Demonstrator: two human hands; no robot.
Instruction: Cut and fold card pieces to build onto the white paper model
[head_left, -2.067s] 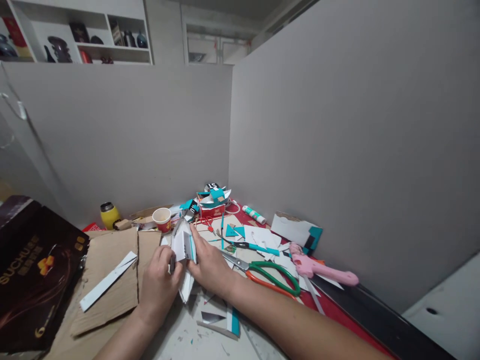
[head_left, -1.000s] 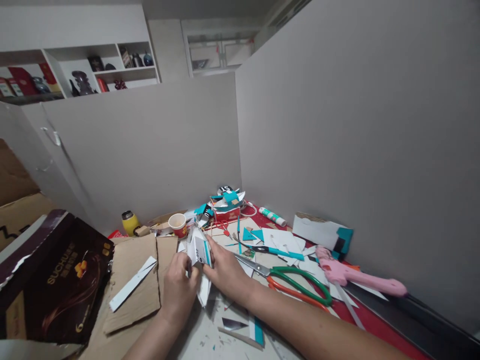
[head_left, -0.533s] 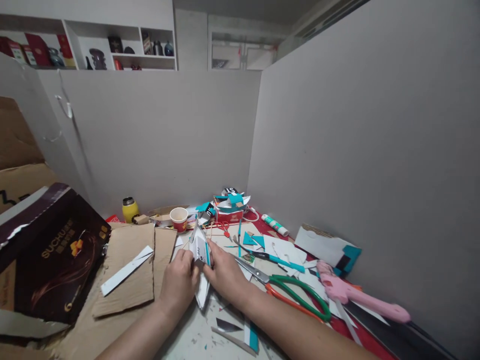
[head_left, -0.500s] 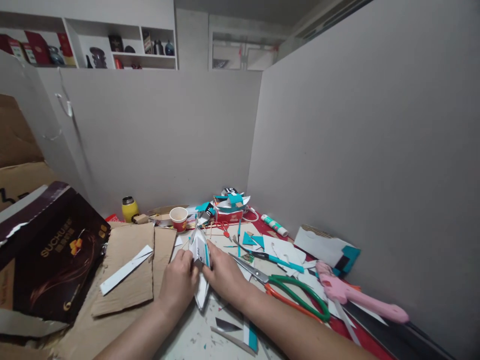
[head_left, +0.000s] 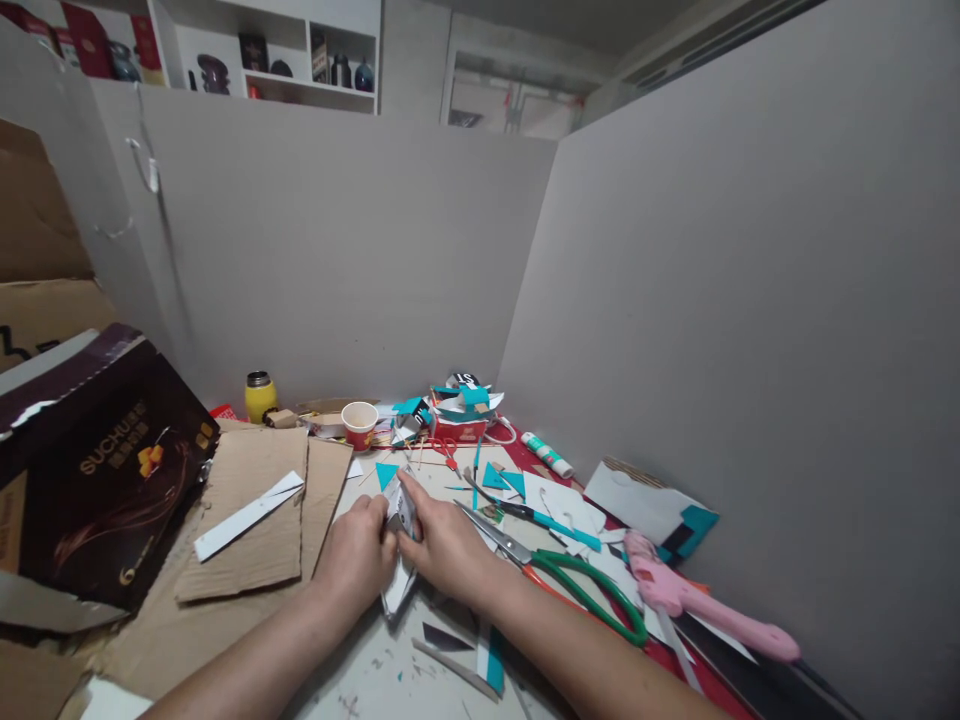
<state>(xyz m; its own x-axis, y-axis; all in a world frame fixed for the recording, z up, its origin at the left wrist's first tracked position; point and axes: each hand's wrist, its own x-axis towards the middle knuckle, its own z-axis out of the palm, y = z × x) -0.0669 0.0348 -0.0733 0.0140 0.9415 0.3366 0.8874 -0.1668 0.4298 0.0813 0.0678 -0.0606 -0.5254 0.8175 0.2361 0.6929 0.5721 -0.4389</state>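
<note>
Down on the cluttered tabletop (head_left: 375,670), the left hand (head_left: 354,556) and right hand (head_left: 444,545) are meeting, both pinching a small folded white card piece (head_left: 400,520) between their fingertips, just beside the green-handled scissors (head_left: 570,585) and a teal triangle (head_left: 386,473).

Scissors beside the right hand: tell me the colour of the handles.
The scissors' handles are green and orange, one loop each. The head view, the only one, shows them.

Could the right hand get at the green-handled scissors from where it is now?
Probably yes. The scissors lie uncovered just beside the right hand, nothing between them. But that hand and the left hand both grip the folded white card, which needs releasing first.
</note>
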